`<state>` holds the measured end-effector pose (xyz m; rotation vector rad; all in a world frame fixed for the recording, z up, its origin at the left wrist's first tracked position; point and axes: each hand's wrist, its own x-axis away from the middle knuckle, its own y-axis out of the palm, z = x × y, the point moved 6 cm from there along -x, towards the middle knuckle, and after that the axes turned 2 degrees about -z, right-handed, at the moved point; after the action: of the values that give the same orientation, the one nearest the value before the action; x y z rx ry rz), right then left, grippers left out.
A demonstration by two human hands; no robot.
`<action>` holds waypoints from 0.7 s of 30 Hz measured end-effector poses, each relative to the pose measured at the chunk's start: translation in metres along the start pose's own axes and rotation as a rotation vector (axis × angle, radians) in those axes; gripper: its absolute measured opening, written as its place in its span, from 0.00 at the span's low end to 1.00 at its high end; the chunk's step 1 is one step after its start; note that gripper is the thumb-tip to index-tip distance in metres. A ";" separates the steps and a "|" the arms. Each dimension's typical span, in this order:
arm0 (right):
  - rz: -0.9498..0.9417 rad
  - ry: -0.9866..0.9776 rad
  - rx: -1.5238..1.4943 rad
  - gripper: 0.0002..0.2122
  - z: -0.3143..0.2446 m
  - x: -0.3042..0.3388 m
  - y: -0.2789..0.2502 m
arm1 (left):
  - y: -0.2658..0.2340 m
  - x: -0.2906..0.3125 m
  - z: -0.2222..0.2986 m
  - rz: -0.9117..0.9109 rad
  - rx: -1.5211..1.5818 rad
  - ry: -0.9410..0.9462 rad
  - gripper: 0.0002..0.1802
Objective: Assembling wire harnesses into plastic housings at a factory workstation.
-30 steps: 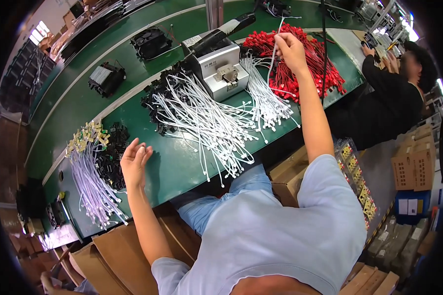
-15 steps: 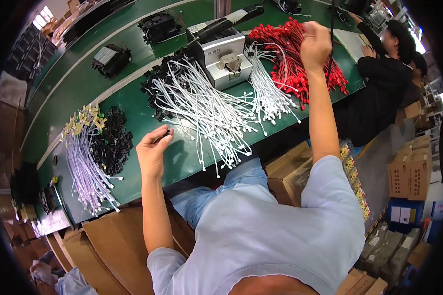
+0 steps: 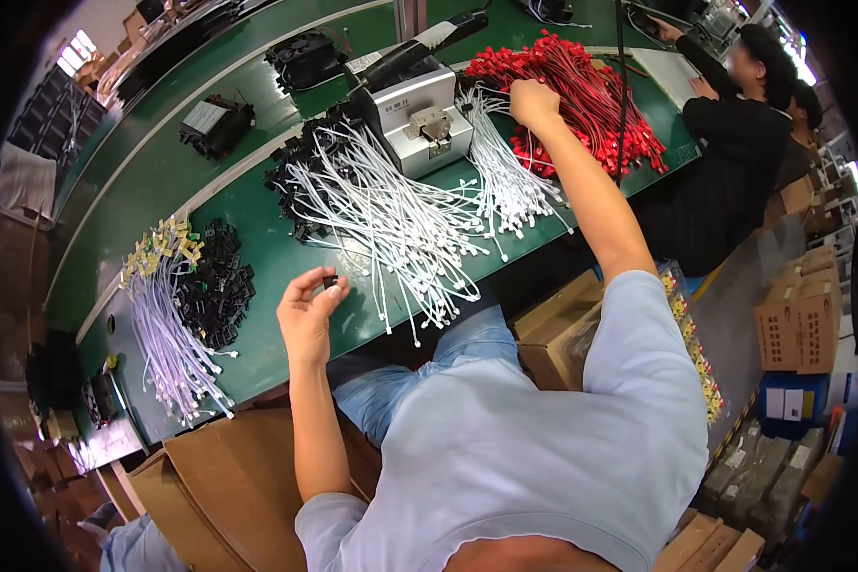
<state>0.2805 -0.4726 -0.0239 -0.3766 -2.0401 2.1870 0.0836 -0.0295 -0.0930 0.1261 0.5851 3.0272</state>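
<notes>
Left hand [image 3: 307, 310]: shifted from beside the black clip pile [image 3: 219, 296], where it was held 1.0 s ago, towards the larger white cable pile [image 3: 400, 229].
Black clip [image 3: 330, 282]: now plainly shown, pinched in those fingers.
Right hand [image 3: 536, 103]: brought left from over the red wires [image 3: 596, 100] to the smaller white bundle [image 3: 510, 181].
Co-worker's arm [image 3: 707, 65]: stretched further forward than 1.0 s ago.

Small black plastic parts [image 3: 224, 305] lie left of the left hand [image 3: 307, 310]; left of the right hand [image 3: 536, 102] stands a boxy silver metal device [image 3: 400, 110], to that hand's right thin red wires [image 3: 596, 105].
</notes>
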 end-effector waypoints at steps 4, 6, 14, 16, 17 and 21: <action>0.511 0.083 -0.263 0.11 0.045 0.002 -0.052 | -0.008 0.009 0.002 0.018 -0.004 0.001 0.17; 0.943 0.043 -0.613 0.11 0.060 0.034 -0.089 | -0.013 0.014 0.004 0.046 0.019 0.017 0.18; 1.044 -0.130 -0.945 0.08 0.033 0.121 -0.101 | 0.016 0.018 0.011 0.004 -0.127 0.102 0.22; 0.952 -0.174 -1.484 0.07 0.026 0.155 -0.112 | 0.033 0.034 0.038 0.081 -0.409 0.434 0.22; 0.811 -0.305 -1.538 0.06 0.008 0.169 -0.116 | 0.041 0.042 0.050 0.115 -0.464 0.529 0.22; -0.097 -0.584 -1.711 0.02 -0.097 0.224 -0.094 | 0.073 0.063 0.095 0.170 -0.652 0.854 0.24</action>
<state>0.0836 -0.3135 0.0429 0.3167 -3.5166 -0.0946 0.0266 -0.0576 0.0267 -1.2152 -0.4569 3.1225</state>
